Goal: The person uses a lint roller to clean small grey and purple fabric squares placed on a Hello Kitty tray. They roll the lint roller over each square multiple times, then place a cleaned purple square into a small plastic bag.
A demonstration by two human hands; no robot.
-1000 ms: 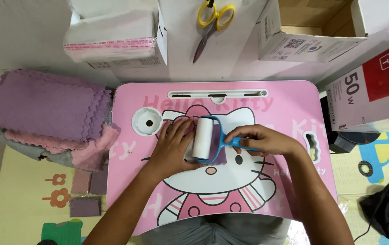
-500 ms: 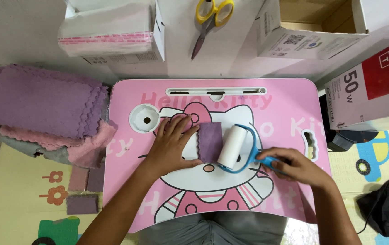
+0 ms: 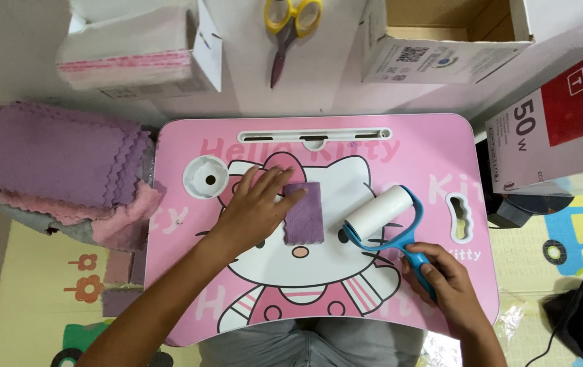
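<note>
The left hand [image 3: 254,207] lies flat and open, pinning a small purple cloth [image 3: 304,212] at the centre of the pink tabletop [image 3: 434,146] so it cannot slide. At four o'clock, the right hand [image 3: 444,278] grips the lint roller [image 3: 381,216], its drum resting just right of the cloth.

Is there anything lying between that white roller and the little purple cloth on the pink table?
Nothing visible does. The lint roller, held by the right hand, sits just right of the purple cloth, with only a bare strip of the pink table between them. The left hand presses the cloth's left edge, on the far side from the roller.
</note>
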